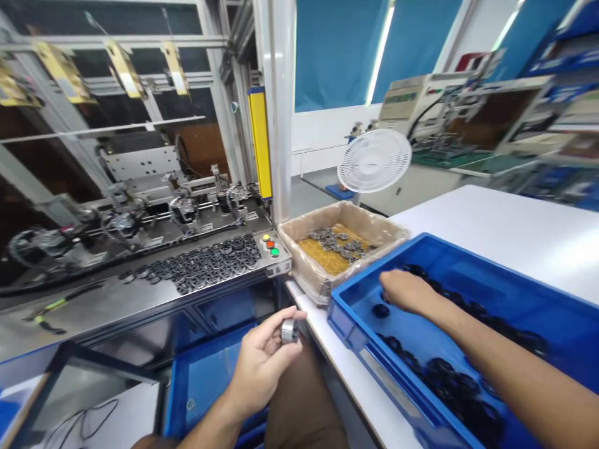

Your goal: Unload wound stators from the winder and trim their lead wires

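Observation:
My left hand (264, 352) is held over my lap, its thumb and fingers closed round a small silver and black ring-shaped part (289, 331). Inside the blue bin (349, 324) on the right, my right hand (403, 290) reaches down with its fingers closed on a dark part, of which only a bit shows at the fingertips. A single black part (380, 310) lies on the bin floor just below that hand. Several more black parts (449, 380) are heaped in the bin on both sides of my right forearm.
A plastic-lined box (322, 284) with grey parts adjoins the bin. Many dark rings (210, 265) cover the machine's metal ledge, beside a button box (278, 267). A white fan (374, 161) stands behind. Below is another blue bin (206, 374).

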Demonstrator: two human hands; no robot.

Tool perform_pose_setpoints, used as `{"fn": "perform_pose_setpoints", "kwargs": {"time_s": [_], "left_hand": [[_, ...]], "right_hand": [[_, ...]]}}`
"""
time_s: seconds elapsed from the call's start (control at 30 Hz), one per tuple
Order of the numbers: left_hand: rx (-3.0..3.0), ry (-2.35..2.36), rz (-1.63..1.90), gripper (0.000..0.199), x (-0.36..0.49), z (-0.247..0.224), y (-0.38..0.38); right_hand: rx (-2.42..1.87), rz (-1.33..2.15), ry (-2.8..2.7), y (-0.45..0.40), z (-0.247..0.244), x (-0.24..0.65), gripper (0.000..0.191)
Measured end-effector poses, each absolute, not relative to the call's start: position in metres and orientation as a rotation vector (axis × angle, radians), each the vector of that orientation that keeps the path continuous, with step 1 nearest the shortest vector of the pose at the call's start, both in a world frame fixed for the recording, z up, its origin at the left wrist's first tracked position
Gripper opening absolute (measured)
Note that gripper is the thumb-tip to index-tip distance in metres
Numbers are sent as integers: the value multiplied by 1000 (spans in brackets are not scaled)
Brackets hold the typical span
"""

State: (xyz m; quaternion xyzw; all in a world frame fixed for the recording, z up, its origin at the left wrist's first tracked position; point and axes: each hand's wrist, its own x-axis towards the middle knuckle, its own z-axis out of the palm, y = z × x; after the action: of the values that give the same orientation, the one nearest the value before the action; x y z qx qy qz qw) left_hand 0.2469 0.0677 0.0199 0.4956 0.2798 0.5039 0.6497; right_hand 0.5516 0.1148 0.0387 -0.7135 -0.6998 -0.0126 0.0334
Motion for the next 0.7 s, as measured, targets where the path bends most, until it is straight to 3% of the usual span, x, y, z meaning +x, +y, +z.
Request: {"fn": "perform_pose_setpoints", "kwargs": {"time_s": [0.1, 0.2, 0.27, 0.53, 0.7], "left_hand": [[1071, 589, 1095, 42, 250, 20, 67], [997, 541, 1039, 48, 257, 20, 66], [960, 508, 1013, 53, 263, 21, 63], [1025, 465, 1001, 49, 270, 24, 53], [1080, 504, 1065, 49, 267, 25, 55]], "right_hand": [[-1956, -60, -2084, 90, 65, 524, 12], [-1189, 71, -2000, 58, 69, 481, 11], [-911, 149, -1988, 41, 64, 459, 11], [-782, 95, -2021, 33, 48, 449, 21], [-689, 112, -2079, 32, 48, 449, 40]]}}
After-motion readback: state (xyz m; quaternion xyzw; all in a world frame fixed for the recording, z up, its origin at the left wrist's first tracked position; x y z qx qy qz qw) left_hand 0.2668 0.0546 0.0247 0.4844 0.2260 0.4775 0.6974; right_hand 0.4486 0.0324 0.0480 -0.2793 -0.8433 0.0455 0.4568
